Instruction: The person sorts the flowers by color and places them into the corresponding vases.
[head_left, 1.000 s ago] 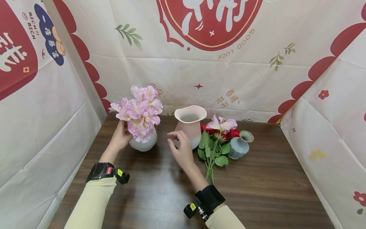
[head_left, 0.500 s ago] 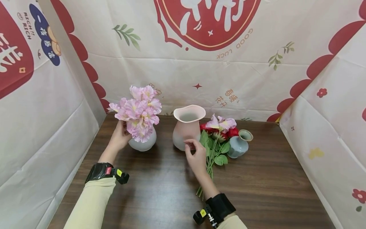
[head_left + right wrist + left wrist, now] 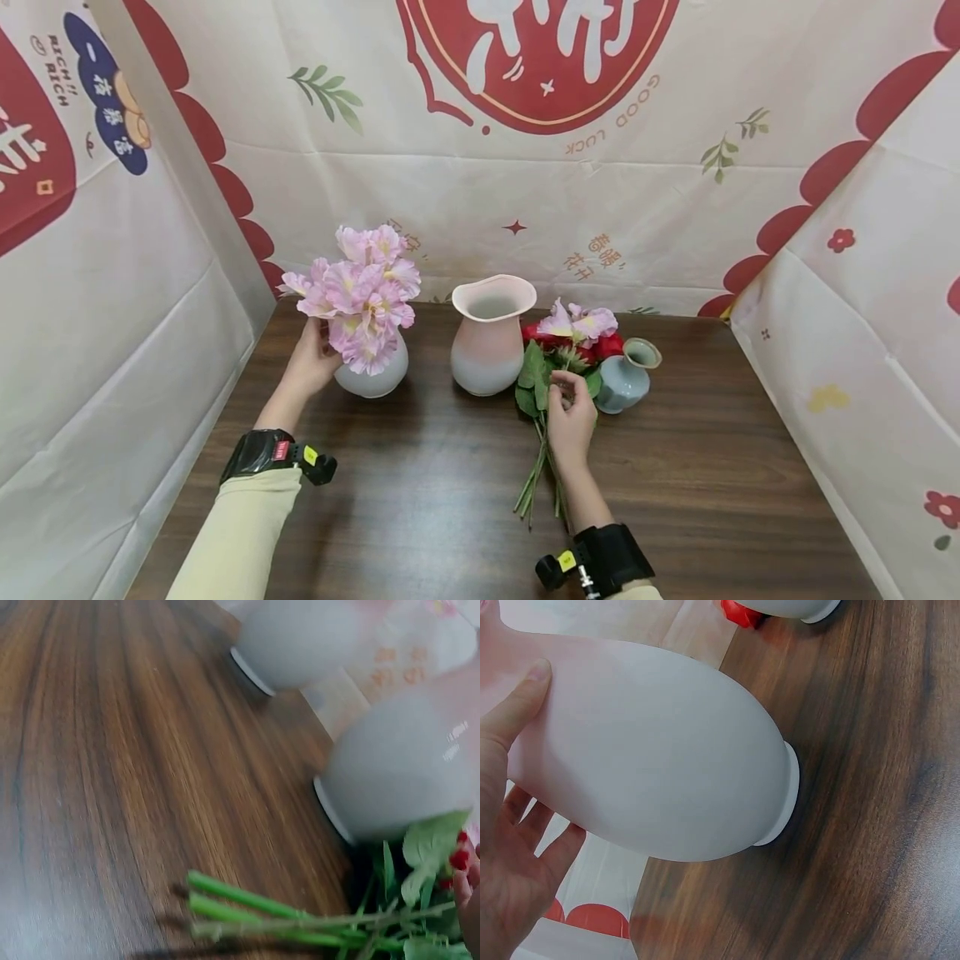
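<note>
My left hand (image 3: pixel 310 364) holds a white and pale pink vase (image 3: pixel 652 742) by its neck, with the thumb on one side and the fingers on the other. The vase stands on the table, filled with pink ruffled flowers (image 3: pixel 360 296) that hide its mouth. My right hand (image 3: pixel 573 423), its fingers loosely bent, is over the stems (image 3: pixel 532 479) of a bunch lying on the table. Red blooms (image 3: pixel 611 345), a pink flower (image 3: pixel 573 323) and green leaves (image 3: pixel 531 375) top that bunch. Only some fingertips of this hand show at the right wrist view's edge.
A taller pink-and-white vase (image 3: pixel 487 354) with a wavy rim stands between the hands, with no flowers in it. Right of the bunch, a small pale blue vase (image 3: pixel 624 385) leans over. Printed cloth (image 3: pixel 450 200) encloses the wooden table (image 3: pixel 420 500) at back and sides.
My right hand has moved right, from in front of the taller vase to over the stems of the lying bunch. My left hand has stayed on its vase.
</note>
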